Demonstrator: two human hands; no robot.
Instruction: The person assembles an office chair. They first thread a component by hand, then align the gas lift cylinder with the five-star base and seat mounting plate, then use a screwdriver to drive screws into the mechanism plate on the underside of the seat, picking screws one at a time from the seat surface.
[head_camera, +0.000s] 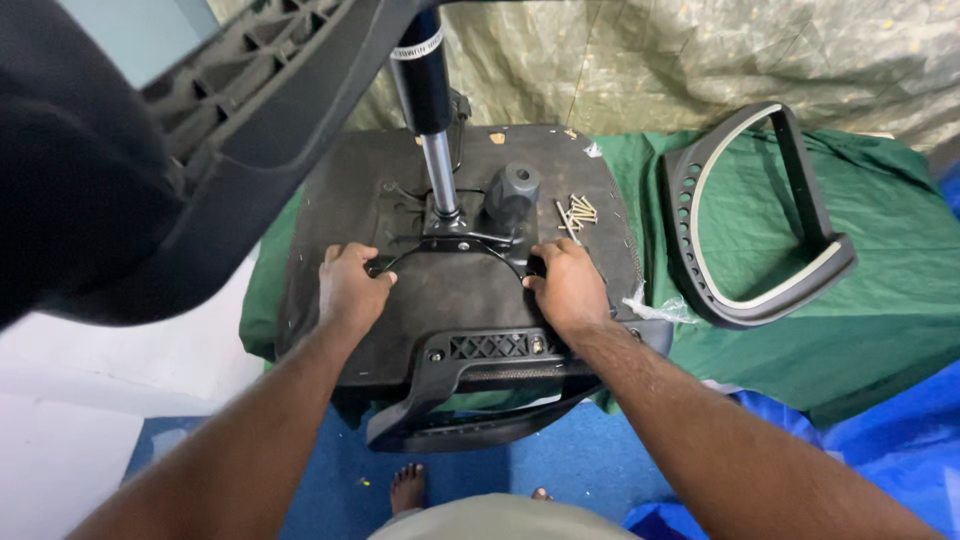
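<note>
Gripping the black metal bracket (452, 243) on the underside of an upturned chair seat (350, 200), both hands press down from either end. The left hand (350, 285) has its fingers (372, 268) curled shut around the bracket's left arm; the right hand (568, 283) is clamped likewise on the right arm, fingers folded over the edge. The bracket sits mid-seat, at the foot of the gas cylinder (432, 130), which rises upright between the hands. A black knob (513, 190) stands just behind the right hand, with a small heap of screws (577, 211) near it. A loose armrest (745, 215) lies well apart on the green cloth (880, 300) — to the right. A large black chair part (230, 130) overhangs the upper left, hiding that corner.
</note>
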